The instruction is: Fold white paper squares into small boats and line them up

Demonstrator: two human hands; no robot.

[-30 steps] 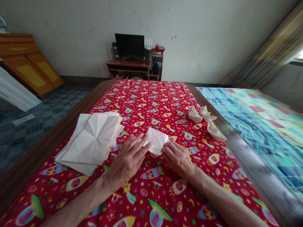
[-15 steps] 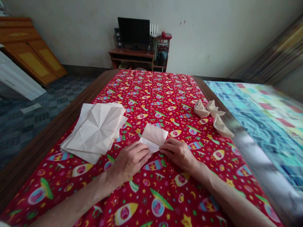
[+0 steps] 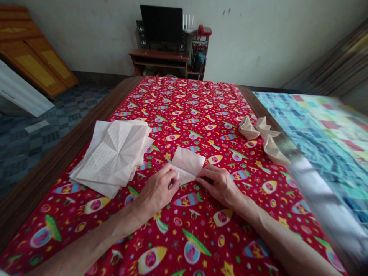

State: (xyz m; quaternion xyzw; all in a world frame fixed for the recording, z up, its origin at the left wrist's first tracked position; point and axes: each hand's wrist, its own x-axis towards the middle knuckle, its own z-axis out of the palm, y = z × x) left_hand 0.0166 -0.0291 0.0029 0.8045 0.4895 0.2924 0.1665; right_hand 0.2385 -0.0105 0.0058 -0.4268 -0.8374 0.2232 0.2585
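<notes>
A small folded sheet of paper (image 3: 188,159) with crease lines lies on the red patterned cloth, its near part turned over into a flap. At its left edge my left hand (image 3: 161,186) has thumb and fingers closed on the paper's corner. My right hand (image 3: 217,182) pinches the near right corner, fingertips pressed together at the fold. Left of my hands lies a stack of creased paper sheets (image 3: 115,153), the top one showing folds fanning from its middle. On the right sit three folded paper boats (image 3: 248,128), grouped near the table edge.
The cloth (image 3: 184,119) covers a long table with dark wooden edges (image 3: 115,101). Beyond its far end stands a desk with a monitor (image 3: 161,25), speakers and a red telephone (image 3: 204,30). A bed with a checked cover (image 3: 310,130) adjoins the right side.
My left hand's thumb and fingers have drawn up into a pinch at the paper's left edge. My right hand stays at its corner. The whole view has shifted slightly.
</notes>
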